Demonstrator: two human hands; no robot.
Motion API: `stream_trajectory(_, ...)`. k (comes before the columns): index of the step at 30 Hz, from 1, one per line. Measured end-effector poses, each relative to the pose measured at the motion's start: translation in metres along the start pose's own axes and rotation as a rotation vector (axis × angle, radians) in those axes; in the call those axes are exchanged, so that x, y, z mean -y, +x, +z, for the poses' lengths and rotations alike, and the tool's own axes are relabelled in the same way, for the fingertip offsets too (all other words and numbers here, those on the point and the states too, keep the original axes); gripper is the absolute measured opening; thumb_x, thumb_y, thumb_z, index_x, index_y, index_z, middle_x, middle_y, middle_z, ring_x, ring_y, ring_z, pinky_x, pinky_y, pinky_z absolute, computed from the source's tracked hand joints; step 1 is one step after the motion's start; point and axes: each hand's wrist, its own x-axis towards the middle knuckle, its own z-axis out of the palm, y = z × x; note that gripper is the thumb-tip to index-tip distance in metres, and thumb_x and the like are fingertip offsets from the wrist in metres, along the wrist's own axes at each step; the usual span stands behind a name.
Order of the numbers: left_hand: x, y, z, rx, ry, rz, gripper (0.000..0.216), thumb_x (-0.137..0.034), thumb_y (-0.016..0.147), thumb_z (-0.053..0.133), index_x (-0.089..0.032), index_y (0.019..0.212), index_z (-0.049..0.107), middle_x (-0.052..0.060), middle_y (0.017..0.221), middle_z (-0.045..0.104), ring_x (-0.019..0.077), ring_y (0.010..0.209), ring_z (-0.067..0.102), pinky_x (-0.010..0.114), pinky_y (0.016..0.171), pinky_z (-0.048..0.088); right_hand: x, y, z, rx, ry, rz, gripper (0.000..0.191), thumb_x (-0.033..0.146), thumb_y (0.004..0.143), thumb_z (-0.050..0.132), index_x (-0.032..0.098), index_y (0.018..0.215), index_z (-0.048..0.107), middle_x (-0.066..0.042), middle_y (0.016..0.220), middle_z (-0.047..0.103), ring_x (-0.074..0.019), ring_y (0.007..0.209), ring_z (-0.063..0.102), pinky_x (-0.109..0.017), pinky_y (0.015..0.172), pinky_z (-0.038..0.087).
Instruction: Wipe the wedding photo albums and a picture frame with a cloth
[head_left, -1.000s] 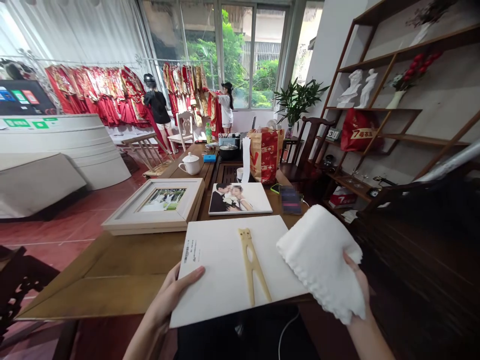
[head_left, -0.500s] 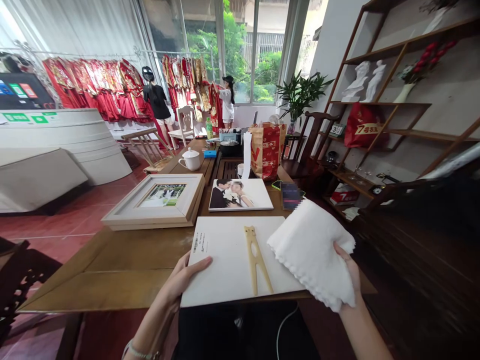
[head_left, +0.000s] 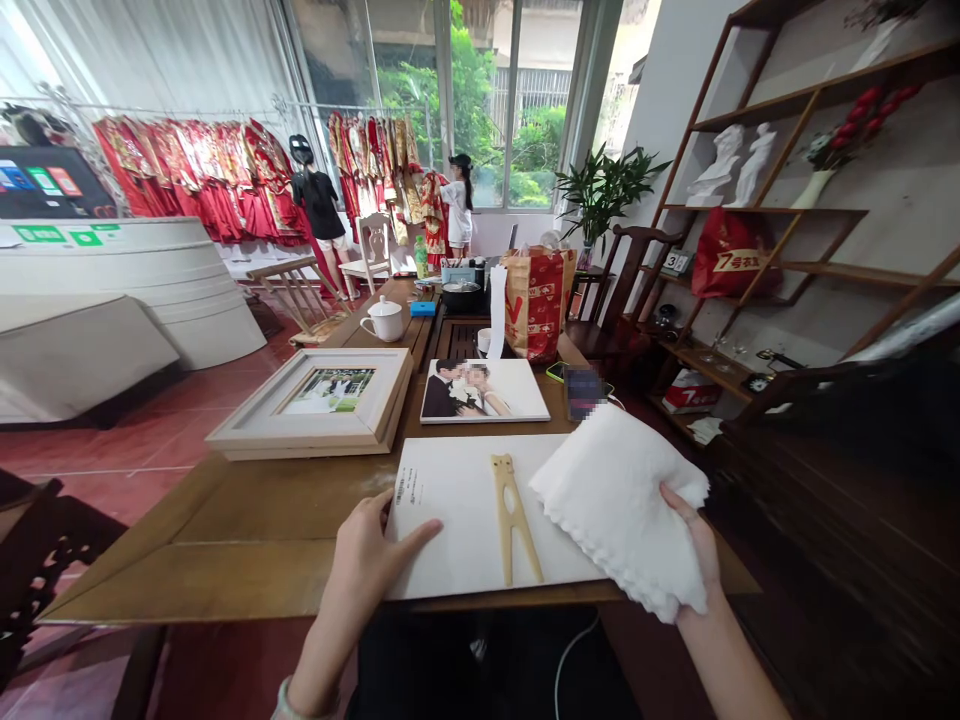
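Observation:
A white board (head_left: 465, 515) lies flat on the wooden table (head_left: 247, 540) in front of me, with a barcode sticker near its left edge. A pale wooden stand piece (head_left: 514, 520) rests on its middle. My left hand (head_left: 367, 560) presses on the board's near left corner, thumb on top, fingers mostly under or at the edge. My right hand (head_left: 694, 545) grips a folded white cloth (head_left: 619, 500) that hangs over the board's right side.
A framed photo (head_left: 319, 400) and a printed photo panel (head_left: 480, 390) lie further back on the table. Beyond are a white teapot (head_left: 384, 320), a red paper bag (head_left: 536, 300) and a phone (head_left: 583, 390). Shelves stand at right. Two people stand by racks of red garments.
The board has been pushed further onto the table, away from me. My left hand moved with it. The cloth in my right hand shifted slightly left.

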Motion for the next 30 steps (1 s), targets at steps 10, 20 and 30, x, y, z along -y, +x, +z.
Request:
stream_trajectory(10,0.002,-0.013,0.015,-0.09,0.135,0.037,0.062,-0.056,0.075,0.061,-0.01,0.116,0.064,0.016,0.102,0.069,0.0372,0.103,0.059,0.043,0.086,0.047,0.002,-0.001,0.003,-0.054,0.017,0.019,0.02,0.028,0.08,0.057,0.02,0.088,0.073,-0.005,0.095,0.076,-0.0305,0.106,0.064,-0.05,0.102,0.044)
stream_trajectory(20,0.016,0.015,0.018,0.125,-0.109,0.452,0.048,-0.04,0.089,0.052,-0.021,0.134,0.051,0.01,0.153,0.034,0.0297,0.142,0.027,0.046,0.113,0.028,0.058,-0.027,0.008,-0.213,-0.288,-0.972,0.041,0.022,0.066,0.07,0.028,0.106,0.068,-0.001,0.122,0.065,-0.0328,0.119,0.054,-0.05,0.104,0.042)
stream_trajectory(30,0.018,0.017,0.022,0.119,0.007,0.547,0.055,-0.039,0.087,0.056,-0.021,0.138,0.047,0.009,0.15,0.04,0.0298,0.143,0.025,0.05,0.114,0.026,0.01,0.0,0.016,0.365,-1.208,-0.936,0.065,0.012,0.057,0.047,0.028,0.116,0.067,0.002,0.126,0.063,-0.0281,0.124,0.051,-0.043,0.114,0.026)
